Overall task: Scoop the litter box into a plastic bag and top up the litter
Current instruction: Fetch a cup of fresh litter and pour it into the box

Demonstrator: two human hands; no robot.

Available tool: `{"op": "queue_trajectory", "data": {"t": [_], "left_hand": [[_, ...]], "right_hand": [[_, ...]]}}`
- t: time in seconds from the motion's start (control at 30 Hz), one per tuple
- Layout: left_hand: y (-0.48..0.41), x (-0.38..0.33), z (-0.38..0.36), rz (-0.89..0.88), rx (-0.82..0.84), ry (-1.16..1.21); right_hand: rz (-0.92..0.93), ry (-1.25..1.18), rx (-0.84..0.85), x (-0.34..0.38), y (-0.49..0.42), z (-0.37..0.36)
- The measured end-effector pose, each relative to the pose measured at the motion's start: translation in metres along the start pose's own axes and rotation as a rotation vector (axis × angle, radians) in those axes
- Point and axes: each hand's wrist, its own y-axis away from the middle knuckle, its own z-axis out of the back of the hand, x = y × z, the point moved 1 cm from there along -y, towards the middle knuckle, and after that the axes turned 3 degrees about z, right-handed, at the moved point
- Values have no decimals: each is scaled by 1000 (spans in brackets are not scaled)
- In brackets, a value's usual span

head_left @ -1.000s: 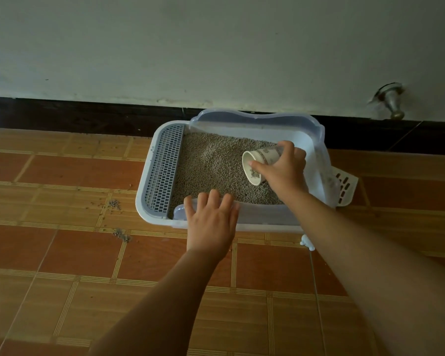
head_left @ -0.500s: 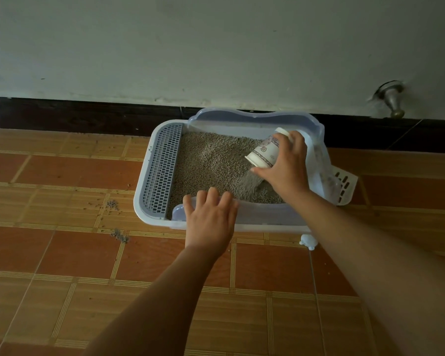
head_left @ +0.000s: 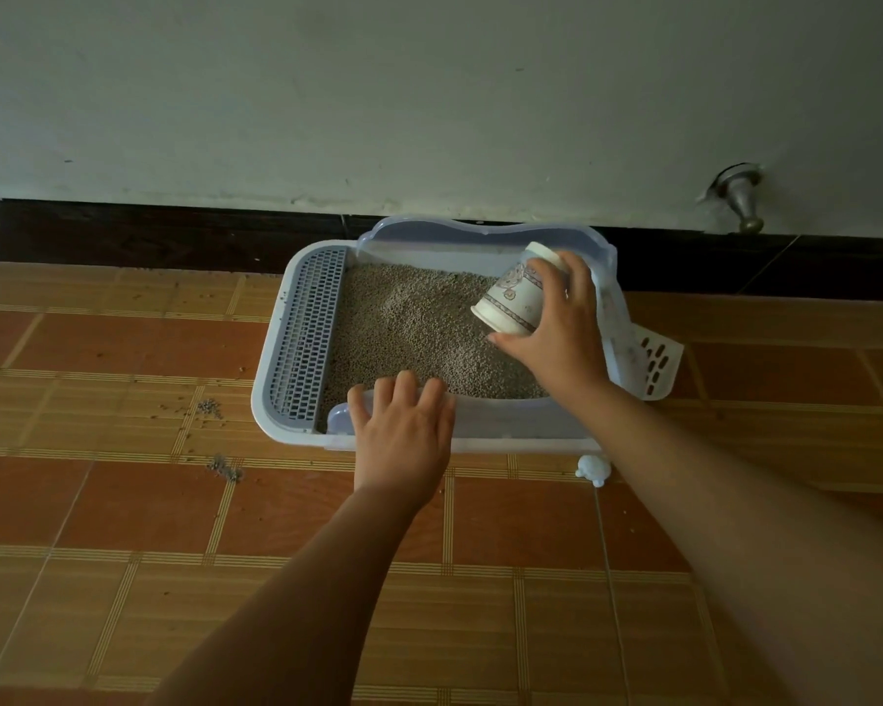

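Illumination dim, diffuse and flat; pale plastered wall [head_left: 429, 94] brightest, darkening toward the corners; orange tiled floor [head_left: 123, 501] muted, shadows faint and soft-edged; grey granular litter [head_left: 404, 323] in sharp focus; dark skirting band [head_left: 123, 231] runs slightly curved, showing wide-angle distortion.

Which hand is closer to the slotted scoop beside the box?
Right. The right hand, gripping the paper cup, is just left of the scoop. The left hand rests on the litter box near rim, much farther left.
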Motion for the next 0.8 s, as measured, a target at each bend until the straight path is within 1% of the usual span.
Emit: {"op": "queue_trajectory", "data": {"t": [0.2, 0.4, 0.57, 0.7, 0.8], "left_hand": [[4, -2, 7, 36, 83, 4], [7, -5, 14, 64, 177, 28], [2, -7, 23, 105, 315, 37], [-8, -15, 32, 125, 386, 6], [-7, -30, 34, 85, 391, 4]], "right_hand": [[-156, -106, 76, 2, 4, 7], [-449, -376, 99, 5, 9, 24], [-635, -795, 60, 5, 11, 52], [-679, -918, -1, -2, 11, 81], [-747, -1033, -114, -16, 17, 101]]}}
